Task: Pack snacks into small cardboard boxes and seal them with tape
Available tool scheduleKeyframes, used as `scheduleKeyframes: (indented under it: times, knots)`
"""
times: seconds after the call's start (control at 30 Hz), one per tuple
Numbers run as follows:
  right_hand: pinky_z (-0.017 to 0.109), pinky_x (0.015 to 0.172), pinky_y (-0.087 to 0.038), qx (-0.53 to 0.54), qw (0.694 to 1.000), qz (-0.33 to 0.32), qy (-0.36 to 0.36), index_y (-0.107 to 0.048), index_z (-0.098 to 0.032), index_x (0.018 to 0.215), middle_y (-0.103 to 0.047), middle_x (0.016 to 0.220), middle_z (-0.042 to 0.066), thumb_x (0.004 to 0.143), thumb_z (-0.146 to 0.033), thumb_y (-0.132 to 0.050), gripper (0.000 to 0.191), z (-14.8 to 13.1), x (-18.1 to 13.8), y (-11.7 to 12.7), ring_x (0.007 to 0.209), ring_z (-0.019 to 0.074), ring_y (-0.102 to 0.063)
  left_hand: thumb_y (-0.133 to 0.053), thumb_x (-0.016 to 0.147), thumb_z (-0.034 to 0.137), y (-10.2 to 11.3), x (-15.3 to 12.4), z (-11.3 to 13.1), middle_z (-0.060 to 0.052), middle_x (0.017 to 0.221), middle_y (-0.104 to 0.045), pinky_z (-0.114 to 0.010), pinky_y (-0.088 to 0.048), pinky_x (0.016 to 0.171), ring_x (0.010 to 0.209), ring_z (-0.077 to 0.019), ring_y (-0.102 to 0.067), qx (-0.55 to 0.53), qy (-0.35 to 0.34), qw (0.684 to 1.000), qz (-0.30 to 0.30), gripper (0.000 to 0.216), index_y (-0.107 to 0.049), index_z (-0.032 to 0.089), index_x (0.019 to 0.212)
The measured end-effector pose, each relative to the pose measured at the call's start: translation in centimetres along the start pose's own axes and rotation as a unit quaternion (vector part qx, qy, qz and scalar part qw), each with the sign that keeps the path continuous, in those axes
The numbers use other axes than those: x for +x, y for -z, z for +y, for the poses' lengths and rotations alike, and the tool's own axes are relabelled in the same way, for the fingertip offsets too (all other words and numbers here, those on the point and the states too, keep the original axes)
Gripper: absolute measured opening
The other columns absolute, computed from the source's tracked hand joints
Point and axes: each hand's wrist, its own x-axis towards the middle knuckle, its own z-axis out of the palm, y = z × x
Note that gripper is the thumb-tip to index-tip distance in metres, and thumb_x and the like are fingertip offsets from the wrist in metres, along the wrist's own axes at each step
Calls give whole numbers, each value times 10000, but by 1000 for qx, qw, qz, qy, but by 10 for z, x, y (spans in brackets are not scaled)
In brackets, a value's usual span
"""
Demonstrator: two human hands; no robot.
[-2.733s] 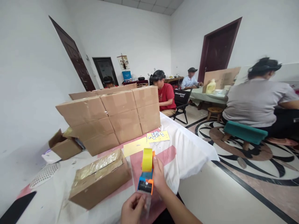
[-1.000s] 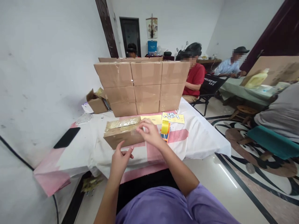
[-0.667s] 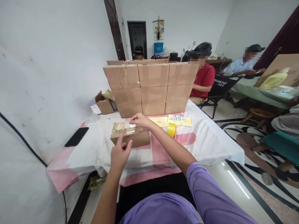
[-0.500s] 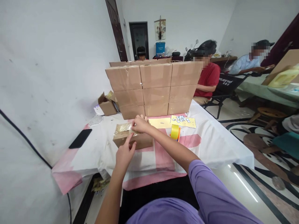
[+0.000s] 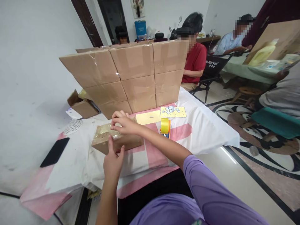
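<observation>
A low cardboard box (image 5: 131, 144) with shiny clear tape across its top lies on the white and pink tablecloth (image 5: 201, 134) in front of me. My right hand (image 5: 123, 123) rests on the box's top, fingers curled and fingertips pinched together on the tape; what they hold is hidden. My left hand (image 5: 113, 159) is against the box's near side, index finger stretched up to the top edge and thumb apart. A yellow tape roll in an orange and blue dispenser (image 5: 165, 126) stands just right of the box.
A wall of stacked sealed cartons (image 5: 131, 72) stands behind the box. Two yellow sheets (image 5: 172, 111) lie at its foot. An open carton (image 5: 81, 106), a white mesh piece (image 5: 73, 126) and a black phone (image 5: 55, 152) are at left. Several people sit at the back and right.
My right hand set the tape dispenser down on the table and moved onto the box's top. My left hand came up to the box's near side. My head has moved closer.
</observation>
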Motion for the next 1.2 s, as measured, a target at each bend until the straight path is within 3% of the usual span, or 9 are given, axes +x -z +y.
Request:
scheduleKeyframes:
  times: [0.13, 0.4, 0.5, 0.57, 0.63, 0.77, 0.87, 1.0, 1.2]
  knots:
    - [403, 1020, -362, -22, 992, 16, 121, -653, -188, 950, -565, 1219, 96, 1021, -286, -545, 162, -9, -14, 6, 1175, 235, -468, -573, 924, 519, -12, -1, -3, -31, 789, -764, -286, -376, 573, 636, -261, -694, 2, 17, 999, 30, 895, -127, 247, 1650]
    - [405, 1076, -384, -22, 988, -23, 153, -606, -221, 910, -577, 1199, 99, 1040, -287, -497, 181, -15, -25, 7, 1217, 233, -469, -629, 893, 480, -14, -2, -2, -7, 749, -739, -285, -402, 600, 688, -254, -704, -44, 30, 997, 63, 836, -260, 229, 1599]
    - [371, 1055, -428, 65, 990, 65, 105, -566, -230, 881, -553, 1156, 83, 1029, -268, -517, 161, -22, -27, 14, 1154, 201, -506, -638, 887, 490, -8, 0, -5, 20, 701, -707, -281, -418, 605, 657, -235, -692, -72, 35, 995, 62, 769, -346, 258, 1559]
    - [362, 1038, -446, 135, 975, 171, 47, -549, -227, 890, -527, 1149, 73, 1032, -290, -521, 158, -29, -24, 26, 1138, 185, -517, -634, 889, 495, -6, 1, -8, 42, 665, -681, -278, -424, 607, 618, -217, -671, -90, 33, 994, 58, 735, -373, 281, 1542]
    - [367, 1038, -438, 193, 956, 221, 12, -553, -215, 901, -528, 1131, 58, 1034, -305, -515, 165, -34, -17, 40, 1142, 179, -518, -624, 896, 497, -6, 1, -10, 63, 639, -660, -275, -424, 613, 589, -201, -648, -105, 25, 993, 50, 724, -365, 298, 1542]
    - [330, 911, -456, 275, 958, 56, -66, -603, -183, 858, -586, 993, 30, 1006, -321, -549, 209, -24, 5, 45, 982, 168, -566, -608, 906, 472, -9, -1, -8, 72, 639, -660, -271, -417, 627, 592, -194, -637, -100, 29, 993, 50, 729, -326, 291, 1554]
    - [361, 918, -406, 168, 970, -53, -166, -673, -176, 805, -628, 988, 42, 929, -335, -663, 202, -4, 17, 27, 1035, 218, -536, -599, 909, 440, -10, -2, -3, 59, 652, -675, -282, -422, 641, 604, -205, -650, -101, 32, 993, 52, 736, -308, 267, 1562]
    - [464, 992, -317, -25, 971, -90, -219, -729, -201, 788, -633, 1128, 72, 858, -315, -740, 134, 12, 19, 6, 1197, 305, -428, -594, 907, 433, -7, -4, 0, 50, 636, -669, -285, -415, 628, 592, -215, -651, -93, 31, 994, 53, 739, -313, 254, 1566]
    - [516, 974, -389, -118, 967, -85, -211, -701, -163, 916, -541, 1271, 165, 813, -324, -766, 202, 4, 13, 2, 1204, 358, -434, -593, 922, 462, -1, -3, -3, 41, 623, -663, -266, -362, 586, 583, -219, -638, -46, 28, 997, 48, 710, -344, 282, 1562]
